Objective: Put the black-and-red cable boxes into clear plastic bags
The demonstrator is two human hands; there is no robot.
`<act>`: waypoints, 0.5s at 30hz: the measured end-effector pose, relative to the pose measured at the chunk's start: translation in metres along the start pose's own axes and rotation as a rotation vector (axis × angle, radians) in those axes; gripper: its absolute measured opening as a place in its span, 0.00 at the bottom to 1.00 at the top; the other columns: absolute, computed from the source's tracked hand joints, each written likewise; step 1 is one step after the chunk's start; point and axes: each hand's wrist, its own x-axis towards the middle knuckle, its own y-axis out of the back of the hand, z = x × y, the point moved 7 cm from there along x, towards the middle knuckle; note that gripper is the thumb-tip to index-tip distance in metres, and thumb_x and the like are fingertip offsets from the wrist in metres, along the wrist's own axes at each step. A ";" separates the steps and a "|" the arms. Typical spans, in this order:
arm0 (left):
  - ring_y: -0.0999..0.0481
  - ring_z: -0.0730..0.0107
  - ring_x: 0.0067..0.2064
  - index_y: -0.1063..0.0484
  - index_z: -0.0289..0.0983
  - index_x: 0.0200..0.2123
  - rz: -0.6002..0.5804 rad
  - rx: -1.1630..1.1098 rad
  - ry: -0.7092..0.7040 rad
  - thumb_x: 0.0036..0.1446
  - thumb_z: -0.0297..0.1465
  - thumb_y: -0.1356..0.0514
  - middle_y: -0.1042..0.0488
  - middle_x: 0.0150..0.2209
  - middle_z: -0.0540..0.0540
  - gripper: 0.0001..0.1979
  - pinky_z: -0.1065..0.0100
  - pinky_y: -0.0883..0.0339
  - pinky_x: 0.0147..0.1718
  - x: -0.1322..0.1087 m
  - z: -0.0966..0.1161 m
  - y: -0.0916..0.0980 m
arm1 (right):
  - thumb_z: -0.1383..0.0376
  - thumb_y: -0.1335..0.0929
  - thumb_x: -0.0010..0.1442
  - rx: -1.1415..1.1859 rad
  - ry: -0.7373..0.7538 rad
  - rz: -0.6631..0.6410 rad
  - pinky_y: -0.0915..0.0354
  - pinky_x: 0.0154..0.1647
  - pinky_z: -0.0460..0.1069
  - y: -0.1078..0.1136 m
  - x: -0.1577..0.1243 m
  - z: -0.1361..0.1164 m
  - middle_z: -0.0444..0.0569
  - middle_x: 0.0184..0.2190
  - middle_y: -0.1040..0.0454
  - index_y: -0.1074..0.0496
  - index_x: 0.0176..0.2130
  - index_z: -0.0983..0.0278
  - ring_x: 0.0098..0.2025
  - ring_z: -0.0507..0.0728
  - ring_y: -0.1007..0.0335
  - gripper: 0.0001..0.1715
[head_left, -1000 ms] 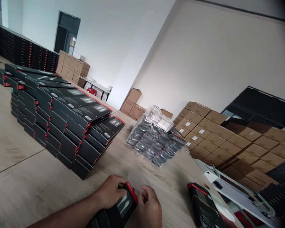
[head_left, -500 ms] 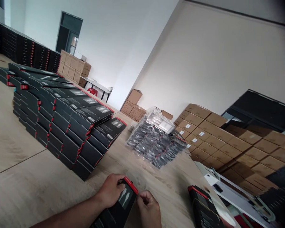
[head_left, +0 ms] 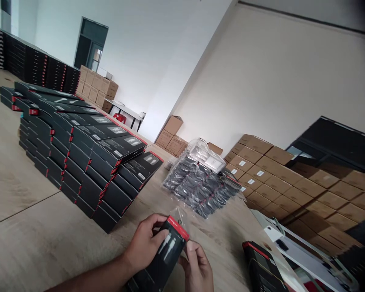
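Holding black box (head_left: 162,261): left hand (head_left: 144,245), right hand (head_left: 198,265)
Red strip (head_left: 179,228): white writing, too tiny to read
Table's (head_left: 228,239) right edge: black bundle (head_left: 263,269)

A clear tab (head_left: 178,215) has apparently come into view.

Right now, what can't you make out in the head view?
Head view:
Held black-and-red box: near end, cut off by bottom edge; lettering too small.
Left hand: some fingertips, hidden behind the box.
Banded black bundle: near end, cut off by bottom edge.
Stacked black boxes: far side, hidden by their front.
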 end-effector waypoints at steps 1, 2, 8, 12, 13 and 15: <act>0.25 0.63 0.46 0.26 0.37 0.41 -0.021 -0.033 -0.036 0.53 0.29 0.40 0.22 0.43 0.45 0.11 0.67 0.33 0.46 -0.001 0.009 -0.003 | 0.48 0.32 0.56 0.068 0.007 0.013 0.31 0.28 0.46 0.003 0.000 -0.002 0.44 0.25 0.27 0.29 0.29 0.62 0.27 0.54 0.31 0.20; 0.25 0.63 0.46 0.26 0.37 0.40 -0.041 -0.063 -0.064 0.52 0.29 0.38 0.22 0.43 0.45 0.10 0.67 0.33 0.47 -0.002 0.018 -0.005 | 0.50 0.31 0.55 0.121 0.032 0.042 0.31 0.29 0.46 0.008 -0.001 -0.005 0.43 0.24 0.27 0.30 0.29 0.61 0.27 0.53 0.31 0.18; 0.26 0.65 0.42 0.25 0.37 0.40 -0.096 -0.017 -0.057 0.47 0.30 0.33 0.24 0.38 0.48 0.14 0.69 0.34 0.45 0.001 0.043 -0.002 | 0.53 0.25 0.49 0.123 0.146 0.042 0.28 0.41 0.51 0.022 -0.004 -0.023 0.48 0.37 0.21 0.31 0.45 0.59 0.39 0.58 0.24 0.26; 0.27 0.65 0.40 0.22 0.38 0.33 -0.270 0.300 0.029 0.45 0.31 0.34 0.24 0.36 0.50 0.09 0.69 0.37 0.41 0.006 0.019 0.007 | 0.51 0.26 0.49 0.011 0.051 -0.205 0.29 0.46 0.56 -0.001 -0.007 -0.019 0.55 0.41 0.20 0.26 0.43 0.62 0.42 0.63 0.24 0.26; 0.27 0.64 0.39 0.22 0.39 0.33 -0.297 0.405 0.059 0.43 0.31 0.33 0.25 0.36 0.50 0.10 0.68 0.37 0.40 0.007 0.008 0.011 | 0.50 0.26 0.48 -0.002 0.045 -0.225 0.29 0.46 0.57 -0.004 -0.008 -0.018 0.55 0.41 0.20 0.25 0.41 0.63 0.41 0.63 0.24 0.25; 0.28 0.61 0.38 0.22 0.39 0.28 -0.360 0.639 0.106 0.38 0.30 0.31 0.26 0.34 0.49 0.09 0.67 0.38 0.37 0.004 -0.011 0.017 | 0.49 0.26 0.48 0.008 0.042 -0.173 0.29 0.46 0.57 -0.003 -0.009 -0.015 0.54 0.40 0.19 0.24 0.42 0.62 0.41 0.63 0.24 0.26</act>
